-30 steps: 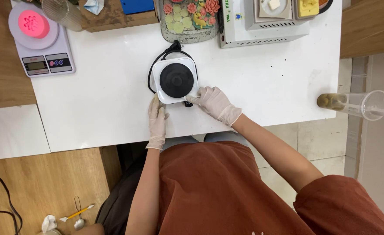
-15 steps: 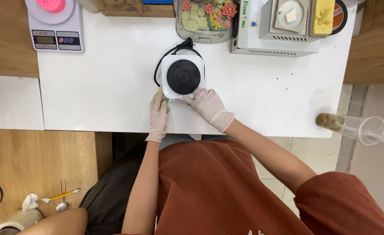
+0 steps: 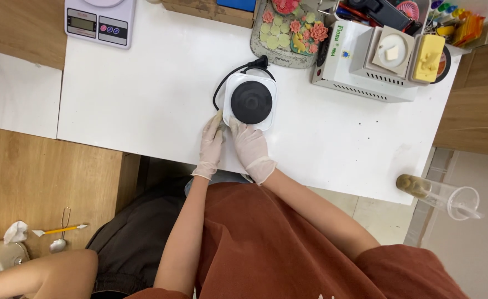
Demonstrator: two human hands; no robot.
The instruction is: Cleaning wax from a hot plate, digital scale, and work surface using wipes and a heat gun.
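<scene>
Resting palms-down, both gloved hands [image 3: 233,145] touch the small hotplate [image 3: 250,101].

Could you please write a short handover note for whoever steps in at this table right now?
Left hand: gloved, at the front left corner of the hotplate, with something small and yellowish at its fingers; whether it grips it is unclear.
Right hand: gloved, resting on the hotplate's front edge; no grip visible.
The hotplate sits on the white table, its plug lying loose on the tabletop.
Done: the plate top is bare.
Left: the plug is not in any socket.
</scene>
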